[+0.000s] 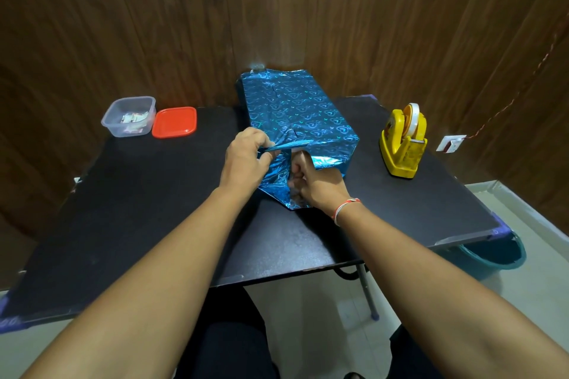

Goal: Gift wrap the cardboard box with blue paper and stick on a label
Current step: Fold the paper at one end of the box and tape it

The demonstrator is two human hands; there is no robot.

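A long box covered in shiny blue heart-patterned paper (295, 108) lies on the black table (154, 209), its far end toward the wall. At the near end the paper stands loose and open. My left hand (246, 160) pinches the top flap of that paper and holds it out level. My right hand (317, 184) has curled fingers on the paper at the near end's right side. The cardboard itself is hidden by the paper. I cannot make out a label as such.
A yellow tape dispenser (403, 141) stands right of the box. At the back left sit a clear plastic tub (129, 117) holding small items and its red lid (174, 121). A teal bucket (492, 255) is under the table's right edge.
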